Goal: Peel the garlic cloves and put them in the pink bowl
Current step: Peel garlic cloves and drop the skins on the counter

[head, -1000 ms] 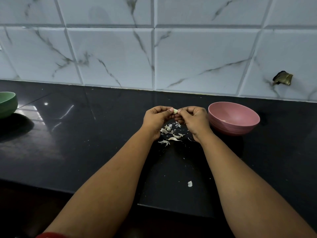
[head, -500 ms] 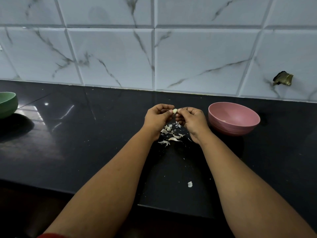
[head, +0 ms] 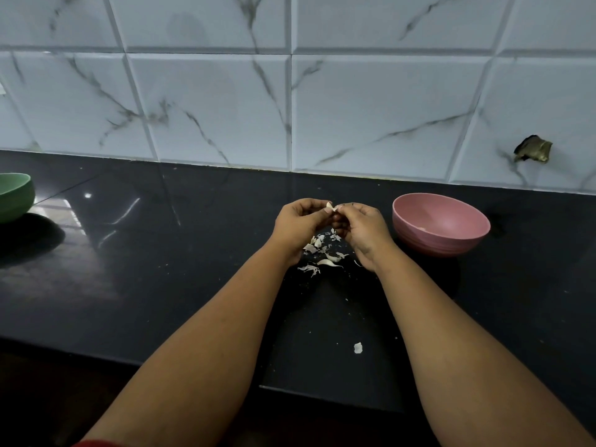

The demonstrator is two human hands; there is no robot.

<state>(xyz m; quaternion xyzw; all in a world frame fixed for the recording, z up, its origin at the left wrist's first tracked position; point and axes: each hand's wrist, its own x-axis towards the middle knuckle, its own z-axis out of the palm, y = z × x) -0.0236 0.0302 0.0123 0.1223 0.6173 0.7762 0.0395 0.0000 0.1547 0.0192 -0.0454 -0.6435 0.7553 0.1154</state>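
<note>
Nearest to me, a red sleeve edge (head: 96, 443) shows at the bottom of the view on my left arm, and both bare forearms reach forward over the black countertop (head: 161, 269). A single pale scrap (head: 358, 347) lies alone on the counter between the forearms, well apart from the rest. Further in, a scatter of garlic skins (head: 322, 253) lies on the counter directly beneath the hands. Above that litter, my left hand (head: 298, 222) and right hand (head: 364, 225) meet with their fingertips touching; both have their fingers curled and together they pinch one garlic clove (head: 331, 206), which sits between the two sets of fingertips, raised off the counter. I cannot tell how much skin remains on it. Just to the right of the right hand stands the pink bowl (head: 442, 243), upright on the counter, with a small pale piece inside near its near wall. At the far left edge a green bowl (head: 14, 196) stands, partly out of view. Behind everything rises the white marbled tile wall (head: 225, 108), with a dark broken patch (head: 532, 150) at its right.
</note>
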